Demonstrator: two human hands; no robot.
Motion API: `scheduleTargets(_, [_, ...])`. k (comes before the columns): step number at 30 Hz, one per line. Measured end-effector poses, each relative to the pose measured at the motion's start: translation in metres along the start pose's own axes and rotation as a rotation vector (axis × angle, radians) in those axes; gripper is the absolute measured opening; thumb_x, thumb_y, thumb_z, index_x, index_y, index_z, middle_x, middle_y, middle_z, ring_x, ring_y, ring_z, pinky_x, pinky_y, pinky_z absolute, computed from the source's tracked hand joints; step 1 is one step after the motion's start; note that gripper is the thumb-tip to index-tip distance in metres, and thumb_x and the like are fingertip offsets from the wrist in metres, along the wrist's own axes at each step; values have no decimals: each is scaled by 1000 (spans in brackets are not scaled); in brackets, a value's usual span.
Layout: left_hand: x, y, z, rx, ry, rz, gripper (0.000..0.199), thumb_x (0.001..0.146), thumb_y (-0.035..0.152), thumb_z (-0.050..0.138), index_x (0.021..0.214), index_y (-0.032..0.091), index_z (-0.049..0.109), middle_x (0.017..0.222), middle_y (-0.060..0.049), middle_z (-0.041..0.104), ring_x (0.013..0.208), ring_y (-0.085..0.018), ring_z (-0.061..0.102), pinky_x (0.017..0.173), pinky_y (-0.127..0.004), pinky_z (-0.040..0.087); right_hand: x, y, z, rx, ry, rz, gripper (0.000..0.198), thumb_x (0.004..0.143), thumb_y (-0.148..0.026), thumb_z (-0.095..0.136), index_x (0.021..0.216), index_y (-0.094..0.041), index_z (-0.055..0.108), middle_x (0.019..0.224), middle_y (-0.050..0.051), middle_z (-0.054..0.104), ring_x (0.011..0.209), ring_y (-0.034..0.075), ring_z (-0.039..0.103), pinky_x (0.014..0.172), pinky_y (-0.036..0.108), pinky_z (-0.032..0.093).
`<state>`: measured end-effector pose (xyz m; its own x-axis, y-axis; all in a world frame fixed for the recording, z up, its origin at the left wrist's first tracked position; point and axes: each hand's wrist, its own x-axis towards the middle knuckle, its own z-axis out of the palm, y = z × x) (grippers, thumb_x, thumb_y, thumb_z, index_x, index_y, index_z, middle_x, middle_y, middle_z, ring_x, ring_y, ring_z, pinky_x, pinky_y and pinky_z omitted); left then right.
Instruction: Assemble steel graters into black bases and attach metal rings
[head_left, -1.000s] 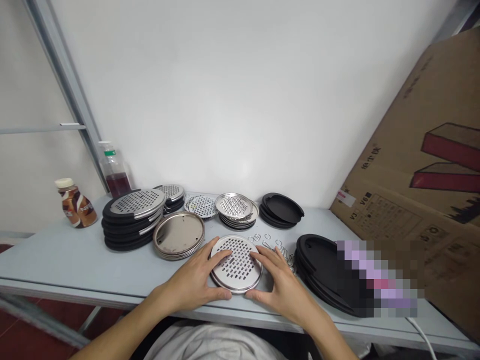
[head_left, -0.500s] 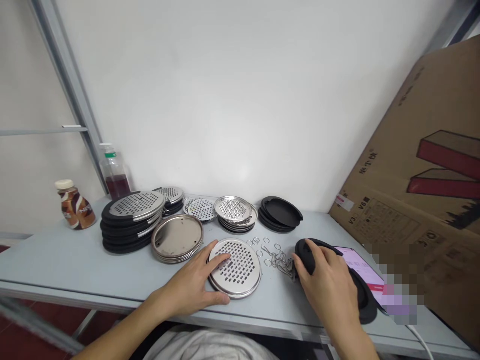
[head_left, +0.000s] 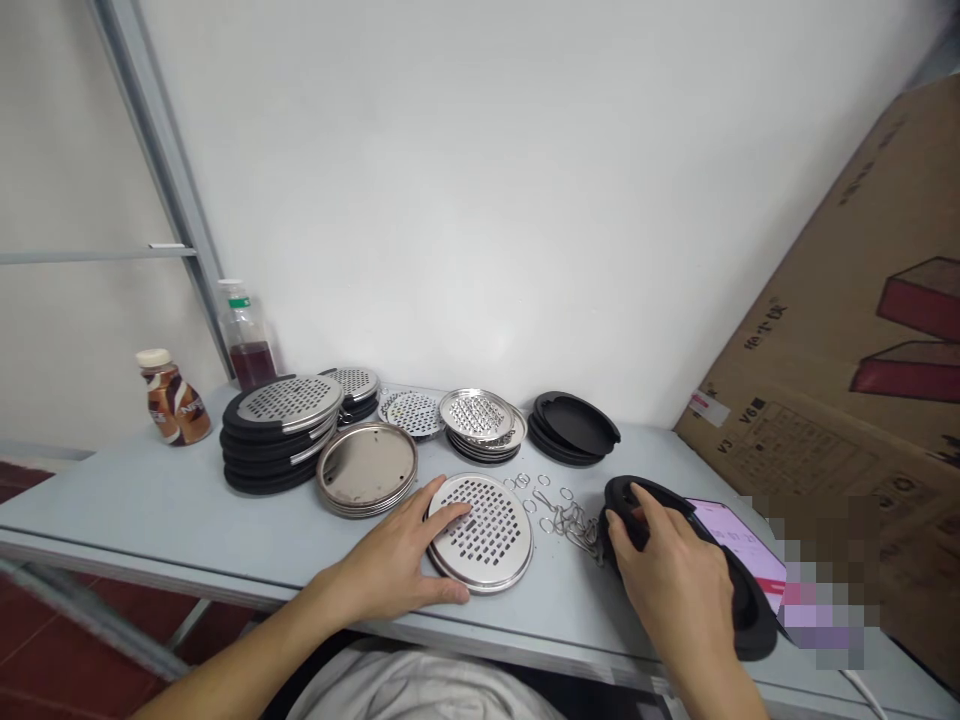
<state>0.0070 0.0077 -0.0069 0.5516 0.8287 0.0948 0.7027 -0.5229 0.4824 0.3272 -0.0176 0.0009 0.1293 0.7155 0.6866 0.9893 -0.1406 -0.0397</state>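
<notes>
My left hand (head_left: 401, 555) rests at the left side of a round metal grater plate (head_left: 481, 530) with rows of slots. Its fingers are spread, the index fingertip lying on the slotted face and the thumb by the near rim. Another metal rim shows just under the plate. On the right, my right hand (head_left: 667, 565) is closed over black round plastic pieces (head_left: 754, 625), thumb and fingers at their left end; the palm hides part of them. Between the hands lie tangled metal clips (head_left: 577, 525) and several small wire rings (head_left: 566, 494).
Plain metal discs (head_left: 367, 465), black-rimmed graters (head_left: 277, 450), loose grater plates (head_left: 476, 415) and black plastic dishes (head_left: 574, 425) stand stacked behind. A lit phone (head_left: 739, 545) lies right. Two bottles (head_left: 176, 405) stand left; a large carton (head_left: 825, 380) leans right. The table's front edge (head_left: 525, 650) is close.
The whole view has shifted slightly, so things appear a little farther right. Both hands keep nearly the same places on the grater plate and the black plastic pieces.
</notes>
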Motion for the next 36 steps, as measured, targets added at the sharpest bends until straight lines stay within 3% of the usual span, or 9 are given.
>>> scheduleTargets(6, [0,-3,2,-8,21,28,88,72,63,73,148,34,39,163,-8,16,145,-37,26,116,-51,30,1,-7,-19,170,219,31,37,95,-35,44,119,-15,64,99,14,67,81,27,64,70,39,48])
scheduleTargets(11, [0,-2,1,-16,23,22,86,73,62,74,147,34,40,163,-9,17,145,-37,26,116,-52,30,-2,-20,-37,352,273,-1,40,93,-37,53,128,-18,60,106,15,58,88,26,62,66,35,51])
scheduleTargets(14, [0,-1,1,-9,17,19,89,72,62,74,148,32,39,163,-11,17,145,-37,26,116,-52,29,-6,-31,-42,519,220,-107,41,91,-28,57,132,-23,56,105,12,56,89,25,61,73,36,52])
scheduleTargets(18, [2,-3,5,-5,32,15,106,71,60,75,155,24,21,162,-15,18,147,-35,22,118,-52,27,-14,-45,-36,734,27,-395,44,86,-14,55,129,-26,52,105,10,55,99,27,57,90,46,49])
scheduleTargets(22, [5,-6,9,-8,85,65,116,68,53,80,156,19,12,160,-17,22,146,-34,26,119,-49,27,-19,-54,-26,863,-85,-545,40,78,-7,55,113,-26,55,107,8,56,111,29,54,111,63,29])
scheduleTargets(26, [6,-6,10,-4,105,92,114,68,47,81,155,17,15,159,-18,26,145,-33,28,119,-48,28,-18,-49,-15,952,-220,-473,27,82,-9,50,103,-24,59,136,11,47,136,31,39,112,55,35])
scheduleTargets(29, [5,-5,7,-34,71,42,110,66,53,81,154,21,23,160,-16,23,146,-35,26,118,-50,28,-16,-41,-3,909,-302,-345,28,89,-13,46,108,-25,62,150,9,34,139,29,38,109,48,40])
scheduleTargets(33, [2,-3,4,-49,32,21,97,69,58,79,150,32,33,162,-12,18,146,-36,25,116,-52,30,-16,-36,18,812,-343,-222,50,85,-11,46,132,-29,53,139,9,49,126,25,53,104,43,48])
scheduleTargets(36, [1,-2,2,-44,17,17,94,70,60,76,150,34,34,162,-11,17,146,-37,24,116,-52,29,-18,-36,31,752,-324,-191,65,78,-3,40,138,-26,48,128,8,59,120,23,58,102,41,49])
